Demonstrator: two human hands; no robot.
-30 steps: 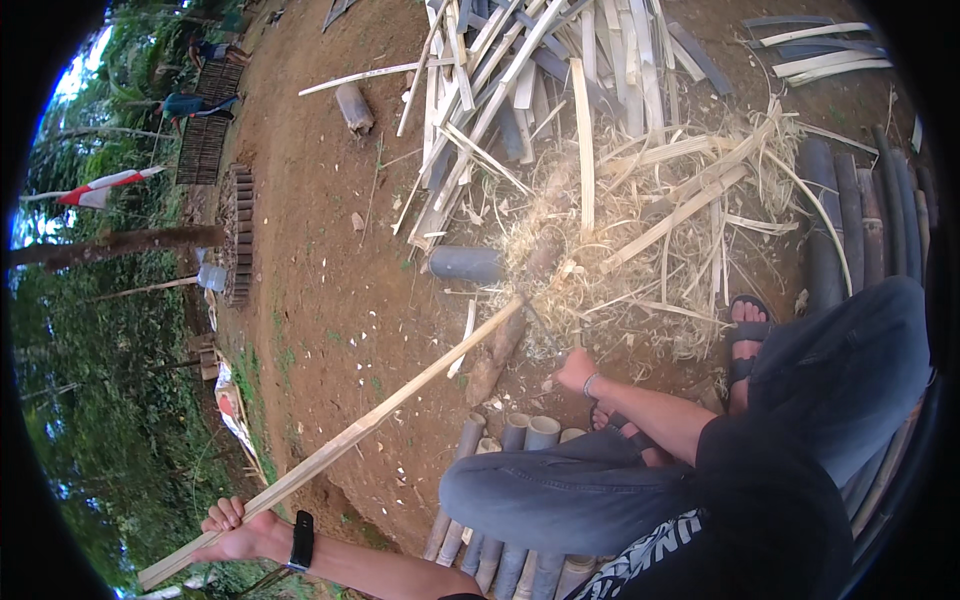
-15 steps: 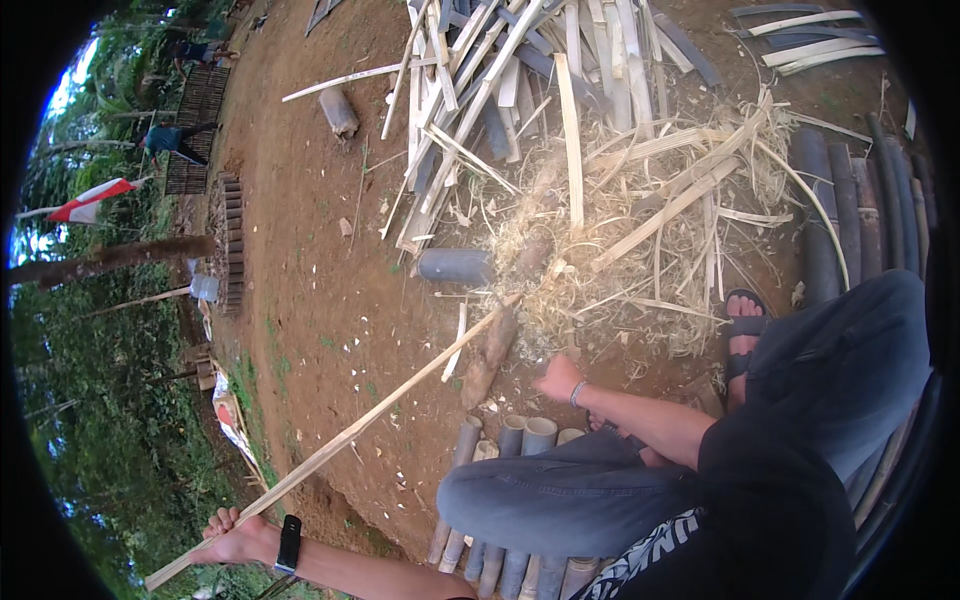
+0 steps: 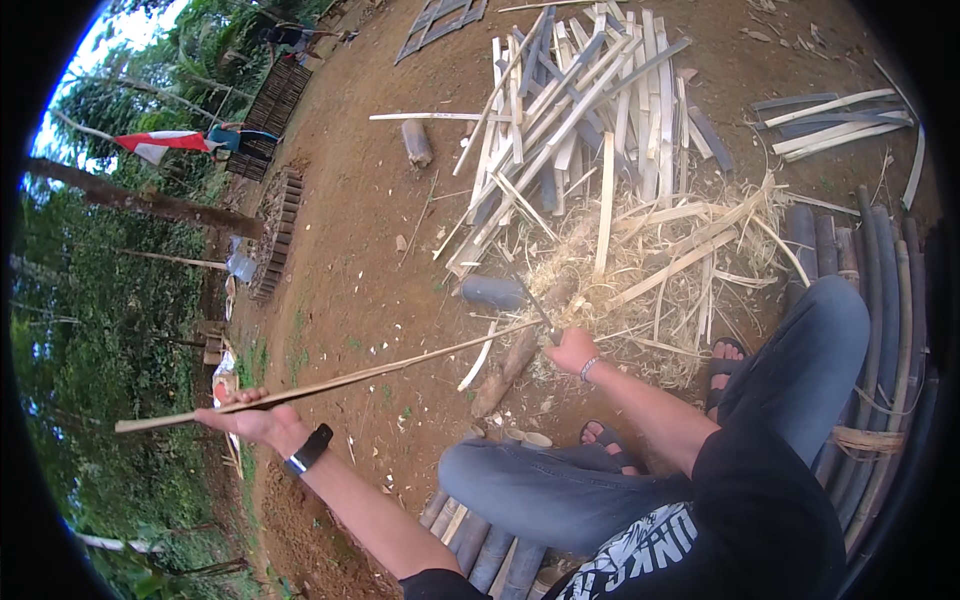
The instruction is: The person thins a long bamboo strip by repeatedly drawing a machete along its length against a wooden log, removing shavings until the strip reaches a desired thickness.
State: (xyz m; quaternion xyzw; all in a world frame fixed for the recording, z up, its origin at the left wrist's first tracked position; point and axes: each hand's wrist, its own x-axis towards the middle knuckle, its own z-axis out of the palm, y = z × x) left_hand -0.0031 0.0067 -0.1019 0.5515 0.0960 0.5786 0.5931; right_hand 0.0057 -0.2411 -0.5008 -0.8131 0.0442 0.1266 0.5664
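Observation:
A long, pale bamboo strip (image 3: 375,371) slants across the left half, its near end beyond my left hand (image 3: 258,422). That hand is palm up, the strip lying between its thumb and curled fingers. The strip's far end reaches a short log (image 3: 510,370) on the ground, close to my right hand (image 3: 572,352). My right fist is closed round the handle of a knife, whose thin dark blade (image 3: 534,299) points up and to the left. Curly bamboo shavings (image 3: 640,270) lie just past the right hand.
A heap of split bamboo strips (image 3: 600,95) lies ahead, with a smaller stack (image 3: 835,122) at the far right. A dark bamboo piece (image 3: 492,292) sits by the log. Bamboo poles (image 3: 880,330) run along my right side. A person (image 3: 245,142) stands far left near a red-and-white flag (image 3: 165,145).
My left hand has risen and shifted right, turning palm up under the strip, which now slopes less. My right hand has moved slightly up, and the knife blade now shows. The view has shifted.

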